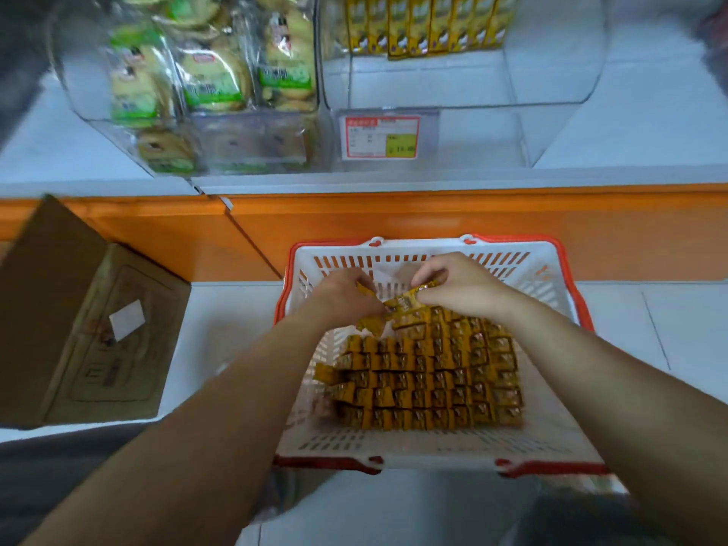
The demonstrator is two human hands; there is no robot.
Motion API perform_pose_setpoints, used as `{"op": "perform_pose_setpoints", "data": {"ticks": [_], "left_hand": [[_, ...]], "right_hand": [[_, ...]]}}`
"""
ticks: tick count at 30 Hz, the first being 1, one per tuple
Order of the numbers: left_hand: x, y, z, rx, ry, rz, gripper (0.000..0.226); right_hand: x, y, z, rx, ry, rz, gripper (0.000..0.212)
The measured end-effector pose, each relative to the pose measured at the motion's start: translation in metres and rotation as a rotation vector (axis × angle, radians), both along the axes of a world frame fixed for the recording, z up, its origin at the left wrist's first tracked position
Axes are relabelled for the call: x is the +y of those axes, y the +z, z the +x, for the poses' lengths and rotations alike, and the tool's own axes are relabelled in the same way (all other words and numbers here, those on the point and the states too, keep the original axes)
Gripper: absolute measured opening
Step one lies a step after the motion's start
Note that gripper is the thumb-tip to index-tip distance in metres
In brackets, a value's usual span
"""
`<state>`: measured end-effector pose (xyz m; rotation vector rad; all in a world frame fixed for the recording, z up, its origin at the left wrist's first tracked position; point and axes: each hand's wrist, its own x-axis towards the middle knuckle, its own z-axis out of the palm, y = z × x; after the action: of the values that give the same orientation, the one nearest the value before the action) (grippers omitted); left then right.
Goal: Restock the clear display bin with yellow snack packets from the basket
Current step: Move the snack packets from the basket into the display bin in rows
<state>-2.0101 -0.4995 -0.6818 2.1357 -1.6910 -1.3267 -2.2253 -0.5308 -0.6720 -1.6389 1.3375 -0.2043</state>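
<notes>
Basket (433, 453) on pale floor tiles (669, 329) by orange shelf base (394, 218); left hand (346, 295) and right hand (463, 285) grips clamp yellow packets (407, 302).

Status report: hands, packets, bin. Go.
Left hand and right hand grip packets in basket. Bin mostly empty, one row at back. Nothing in the way.

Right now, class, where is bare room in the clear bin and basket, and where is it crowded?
Free: clear display bin floor between back-row packets and price tag; basket strip along near wall. Crowded: yellow packets fill basket middle; left hand and right hand grip some at far end.
</notes>
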Motion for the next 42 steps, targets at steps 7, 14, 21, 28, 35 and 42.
{"op": "perform_pose_setpoints", "data": {"ticks": [7,14,21,28,35,42], "left_hand": [[0.007,0.160,-0.011,-0.031,-0.342,-0.059,0.049],[0.064,0.240,-0.027,0.266,-0.311,-0.294,0.051],[0.067,0.230,-0.041,0.732,0.217,-0.374,0.055],[0.052,0.213,-0.056,0.806,0.384,-0.446,0.050],[0.036,0.203,-0.061,0.854,0.511,-0.396,0.049],[0.028,0.208,-0.050,0.878,0.541,-0.280,0.073]], "right_hand": [[0.022,0.157,-0.035,0.017,0.237,-0.058,0.034],[0.086,0.219,-0.036,-0.361,0.026,-0.145,0.058],[0.098,0.202,-0.005,-0.964,-0.637,0.135,0.060],[0.084,0.194,0.010,-0.931,-0.688,0.221,0.032],[0.075,0.189,0.027,-0.902,-0.533,0.158,0.030],[0.066,0.183,0.025,-0.824,-0.444,-0.020,0.018]]}}
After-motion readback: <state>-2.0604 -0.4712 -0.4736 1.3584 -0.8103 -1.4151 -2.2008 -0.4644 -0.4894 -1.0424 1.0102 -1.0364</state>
